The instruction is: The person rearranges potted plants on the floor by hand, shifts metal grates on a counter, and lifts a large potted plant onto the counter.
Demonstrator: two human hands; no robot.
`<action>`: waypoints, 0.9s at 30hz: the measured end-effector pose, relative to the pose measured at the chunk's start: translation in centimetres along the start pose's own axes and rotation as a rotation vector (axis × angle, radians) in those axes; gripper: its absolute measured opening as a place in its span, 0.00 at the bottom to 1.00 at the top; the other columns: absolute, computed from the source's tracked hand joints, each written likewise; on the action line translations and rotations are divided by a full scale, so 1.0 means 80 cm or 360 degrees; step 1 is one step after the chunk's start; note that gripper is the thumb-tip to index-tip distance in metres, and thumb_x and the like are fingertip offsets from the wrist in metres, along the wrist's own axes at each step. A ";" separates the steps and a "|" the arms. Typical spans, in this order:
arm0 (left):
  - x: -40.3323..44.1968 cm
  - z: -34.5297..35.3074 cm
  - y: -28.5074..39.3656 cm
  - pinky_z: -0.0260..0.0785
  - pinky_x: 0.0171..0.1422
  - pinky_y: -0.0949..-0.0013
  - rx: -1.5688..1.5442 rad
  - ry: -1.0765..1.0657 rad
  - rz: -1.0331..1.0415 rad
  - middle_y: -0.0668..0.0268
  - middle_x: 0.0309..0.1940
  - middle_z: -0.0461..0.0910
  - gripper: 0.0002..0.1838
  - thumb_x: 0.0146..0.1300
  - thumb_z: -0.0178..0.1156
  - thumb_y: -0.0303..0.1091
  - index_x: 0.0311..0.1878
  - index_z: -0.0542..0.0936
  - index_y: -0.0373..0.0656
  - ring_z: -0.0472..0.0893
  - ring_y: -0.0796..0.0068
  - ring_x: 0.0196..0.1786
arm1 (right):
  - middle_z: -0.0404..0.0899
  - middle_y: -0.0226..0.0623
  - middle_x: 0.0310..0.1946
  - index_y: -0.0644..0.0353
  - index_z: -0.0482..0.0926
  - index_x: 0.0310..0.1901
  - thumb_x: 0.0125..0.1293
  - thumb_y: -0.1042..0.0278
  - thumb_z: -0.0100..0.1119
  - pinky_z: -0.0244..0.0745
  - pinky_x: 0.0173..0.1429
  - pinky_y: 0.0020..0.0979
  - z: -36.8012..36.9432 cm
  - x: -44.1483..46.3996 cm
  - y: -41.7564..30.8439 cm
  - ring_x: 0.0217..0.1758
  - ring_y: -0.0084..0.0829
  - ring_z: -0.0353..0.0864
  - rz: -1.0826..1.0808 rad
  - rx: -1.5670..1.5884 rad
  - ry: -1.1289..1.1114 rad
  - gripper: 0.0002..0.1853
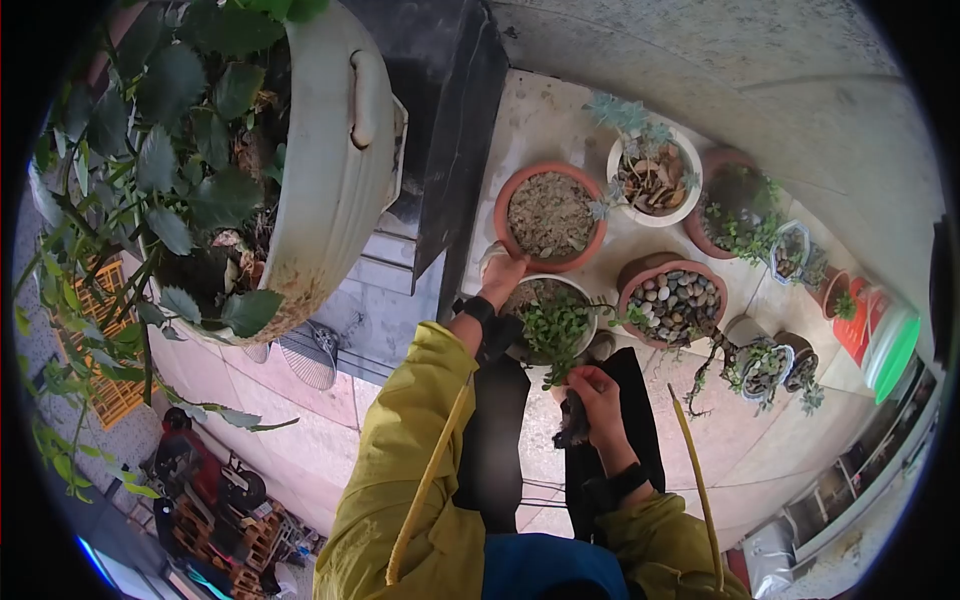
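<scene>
Green leaves [556, 325] lie just ahead of our right grip [600, 400], which pinches their trailing tip; our left grip [504, 270] is beside the white pot [550, 277], whether closed we cannot tell.

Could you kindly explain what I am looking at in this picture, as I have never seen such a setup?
There is no machine: a bare-handed person wears the camera on their head, looking forward and down. On the pale surface stand potted plants, a pot of soil and a pot of pebbles. The left hand is at the edge of the pot of soil. The right hand is at the green plant, with a dark item beside it; exactly what each grips is unclear.
</scene>
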State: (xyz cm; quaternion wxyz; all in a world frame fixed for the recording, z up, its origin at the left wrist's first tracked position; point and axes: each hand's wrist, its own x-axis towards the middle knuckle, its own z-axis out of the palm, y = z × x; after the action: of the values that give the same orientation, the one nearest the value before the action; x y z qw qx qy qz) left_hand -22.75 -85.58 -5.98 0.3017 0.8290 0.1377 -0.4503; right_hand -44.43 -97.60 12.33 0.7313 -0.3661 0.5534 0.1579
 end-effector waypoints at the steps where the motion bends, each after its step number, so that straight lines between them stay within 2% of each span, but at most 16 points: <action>1: 0.000 -0.005 0.001 0.69 0.53 0.56 0.0005 -0.0075 -0.0045 0.51 0.43 0.83 0.28 0.62 0.61 0.52 0.49 0.79 0.31 0.82 0.55 0.50 | 0.82 0.31 0.33 0.63 0.80 0.40 0.66 0.71 0.63 0.75 0.39 0.22 0.003 0.001 -0.001 0.33 0.19 0.80 -0.0008 0.0004 0.0009 0.05; 2: 0.000 -0.007 0.002 0.69 0.53 0.56 0.0024 -0.0068 -0.0046 0.51 0.43 0.83 0.28 0.62 0.61 0.52 0.49 0.79 0.31 0.82 0.55 0.50 | 0.82 0.31 0.33 0.63 0.80 0.40 0.66 0.71 0.63 0.75 0.39 0.22 0.005 0.001 -0.002 0.33 0.19 0.80 -0.0003 0.0022 0.0001 0.05; 4: 0.004 -0.008 0.000 0.71 0.52 0.60 -0.0141 -0.0130 -0.0024 0.55 0.46 0.82 0.35 0.56 0.67 0.51 0.59 0.70 0.35 0.83 0.63 0.48 | 0.83 0.31 0.34 0.65 0.81 0.42 0.64 0.75 0.64 0.73 0.44 0.21 0.009 -0.005 -0.012 0.37 0.19 0.80 0.0059 0.0139 0.0030 0.06; 5: 0.007 -0.012 -0.003 0.72 0.51 0.62 -0.0160 -0.0258 -0.0091 0.56 0.47 0.81 0.32 0.58 0.67 0.46 0.59 0.70 0.36 0.83 0.64 0.47 | 0.83 0.32 0.34 0.65 0.81 0.42 0.64 0.75 0.64 0.73 0.44 0.22 0.005 -0.004 -0.008 0.37 0.20 0.81 0.0062 0.0135 0.0034 0.06; 6: 0.012 -0.009 -0.010 0.72 0.51 0.62 -0.0133 -0.0255 -0.0090 0.56 0.47 0.81 0.32 0.58 0.67 0.46 0.59 0.70 0.36 0.83 0.64 0.47 | 0.83 0.32 0.34 0.65 0.81 0.42 0.64 0.75 0.64 0.73 0.44 0.22 0.004 -0.004 -0.009 0.37 0.20 0.81 0.0066 0.0162 0.0030 0.06; 8: 0.027 0.005 -0.037 0.74 0.50 0.66 -0.0710 -0.0313 0.0061 0.59 0.44 0.82 0.25 0.62 0.65 0.40 0.57 0.71 0.36 0.83 0.64 0.45 | 0.83 0.32 0.34 0.65 0.81 0.42 0.64 0.75 0.64 0.74 0.45 0.22 0.004 -0.010 -0.013 0.38 0.21 0.81 0.0072 0.0202 0.0092 0.06; 9: 0.025 0.003 -0.031 0.74 0.45 0.67 -0.0739 -0.0267 0.0076 0.59 0.42 0.82 0.24 0.62 0.65 0.36 0.57 0.72 0.34 0.84 0.69 0.42 | 0.83 0.32 0.34 0.65 0.81 0.42 0.64 0.76 0.64 0.74 0.46 0.22 0.003 -0.011 -0.011 0.39 0.21 0.82 0.0023 0.0263 0.0092 0.06; 13: 0.014 -0.002 -0.015 0.77 0.45 0.68 -0.0747 -0.0322 0.0009 0.58 0.43 0.81 0.18 0.64 0.63 0.33 0.52 0.72 0.35 0.85 0.65 0.43 | 0.83 0.31 0.34 0.63 0.82 0.41 0.65 0.72 0.63 0.72 0.45 0.22 -0.007 -0.018 -0.018 0.37 0.19 0.79 0.0006 0.0266 0.0122 0.05; 21: 0.008 0.007 0.006 0.77 0.44 0.68 -0.0932 -0.0279 -0.0166 0.57 0.42 0.81 0.16 0.63 0.62 0.29 0.50 0.70 0.39 0.84 0.66 0.39 | 0.83 0.31 0.33 0.61 0.81 0.39 0.66 0.71 0.62 0.69 0.44 0.21 -0.027 -0.022 -0.030 0.36 0.18 0.78 0.0009 0.0405 0.0104 0.04; 27: 0.032 -0.004 0.014 0.75 0.43 0.68 -0.0949 -0.0137 -0.0196 0.65 0.39 0.83 0.21 0.61 0.63 0.26 0.58 0.72 0.42 0.84 0.70 0.37 | 0.83 0.30 0.32 0.61 0.81 0.39 0.66 0.73 0.62 0.69 0.44 0.21 -0.046 -0.018 -0.037 0.36 0.17 0.78 -0.0003 0.0511 0.0104 0.03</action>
State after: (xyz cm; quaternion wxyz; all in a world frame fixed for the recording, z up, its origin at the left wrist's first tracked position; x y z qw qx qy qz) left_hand -20.56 -86.32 -7.56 0.5095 0.6741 0.3008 -0.4422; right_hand -45.61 -102.00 14.30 0.7621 -0.2500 0.5947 0.0549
